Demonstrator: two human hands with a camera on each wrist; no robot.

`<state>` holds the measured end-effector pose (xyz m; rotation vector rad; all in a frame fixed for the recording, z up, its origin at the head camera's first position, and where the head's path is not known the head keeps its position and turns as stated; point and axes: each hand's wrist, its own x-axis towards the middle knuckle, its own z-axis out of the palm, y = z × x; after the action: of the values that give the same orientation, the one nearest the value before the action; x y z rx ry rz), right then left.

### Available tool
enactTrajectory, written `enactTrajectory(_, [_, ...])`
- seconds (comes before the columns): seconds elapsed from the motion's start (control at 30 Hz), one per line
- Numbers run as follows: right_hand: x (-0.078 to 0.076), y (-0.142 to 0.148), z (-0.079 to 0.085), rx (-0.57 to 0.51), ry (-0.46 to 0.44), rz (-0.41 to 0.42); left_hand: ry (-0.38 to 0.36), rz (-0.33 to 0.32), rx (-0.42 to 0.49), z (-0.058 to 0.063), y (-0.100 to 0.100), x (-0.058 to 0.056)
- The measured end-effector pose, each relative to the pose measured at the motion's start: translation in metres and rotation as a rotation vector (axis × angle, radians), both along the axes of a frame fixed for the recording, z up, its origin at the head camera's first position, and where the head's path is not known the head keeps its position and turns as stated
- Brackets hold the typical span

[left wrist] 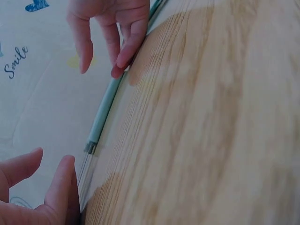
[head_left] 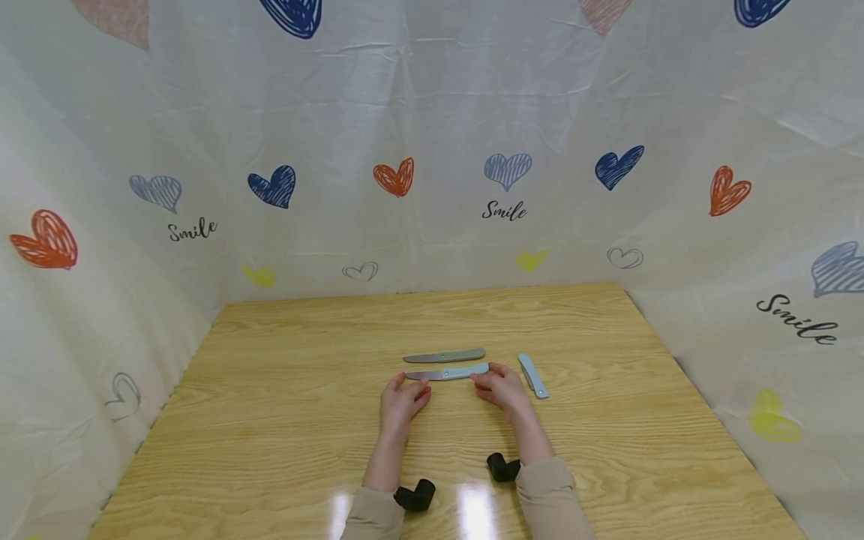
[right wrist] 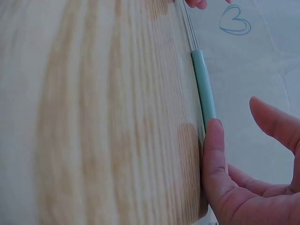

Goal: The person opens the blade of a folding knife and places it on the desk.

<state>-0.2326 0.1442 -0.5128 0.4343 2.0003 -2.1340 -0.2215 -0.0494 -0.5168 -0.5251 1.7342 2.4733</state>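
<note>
A folding knife with a light blue handle (head_left: 466,371) lies unfolded on the table, its blade (head_left: 425,376) pointing left. My left hand (head_left: 400,403) is at the blade's tip, thumb and fingers apart. At the handle's end is my right hand (head_left: 501,387); in the right wrist view one of its fingers (right wrist: 215,145) touches or nearly touches the light blue handle (right wrist: 204,84), while another finger stands well away. Just behind lies a second unfolded knife with a grey-green handle (head_left: 464,355). A folded light blue knife (head_left: 532,376) rests right of my right hand.
The wooden table (head_left: 283,420) reaches back to a white cloth (head_left: 445,97) printed with hearts and words, which also hangs at both sides. Black wrist pieces (head_left: 415,496) sit on both forearms, near the beige sleeves.
</note>
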Motion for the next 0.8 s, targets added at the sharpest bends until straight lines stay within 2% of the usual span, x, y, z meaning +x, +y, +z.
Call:
enactTrajectory(0.17, [0.001,0.001,0.000,-0.013,0.004,-0.001,-0.007,-0.009,-0.012,0.001,0.000,-0.001])
enactTrajectory(0.4, [0.003,0.004,0.003,-0.076,0.008,0.002,0.009,-0.031,-0.140,0.007,0.003,0.003])
enactTrajectory(0.53, [0.003,0.007,0.007,-0.108,-0.003,0.001,0.038,-0.051,-0.184,0.013,0.009,0.003])
enactTrajectory(0.8, [0.011,0.022,0.036,-0.101,0.042,0.019,0.055,-0.140,-0.228,0.027,0.029,0.000])
